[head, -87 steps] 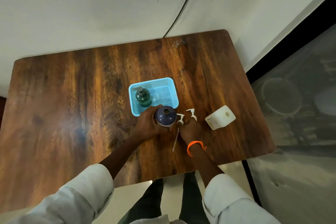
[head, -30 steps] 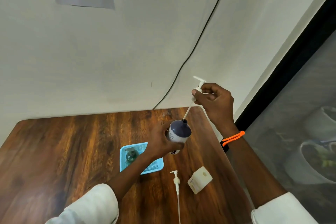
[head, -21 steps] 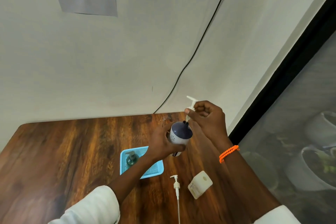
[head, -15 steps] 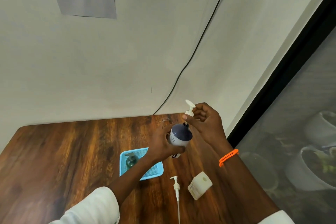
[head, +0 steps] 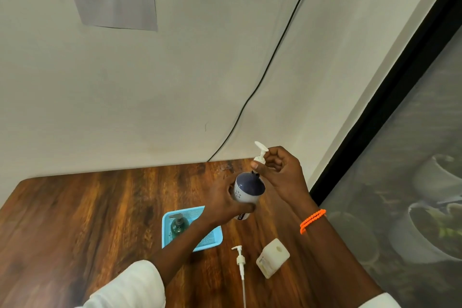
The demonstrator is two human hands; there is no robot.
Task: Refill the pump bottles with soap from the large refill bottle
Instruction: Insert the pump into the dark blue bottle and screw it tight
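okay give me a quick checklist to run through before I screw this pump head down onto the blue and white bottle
1. Bottle held firmly: ok. The left hand wraps the blue and white bottle, lifted above the table.
2. Grip on the pump: ok. The right hand pinches the pump head at its collar.
3. Tube inside the neck: ok. No tube shows above the bottle top.
4. Collar seated on the threads: cannot tell; fingertips cover the joint.
5. Bottle refilled: cannot tell; its wall is opaque.
6. Other parts out of the way: ok. The loose pump and the cream bottle lie on the table; the green bottle stands in the blue tray.
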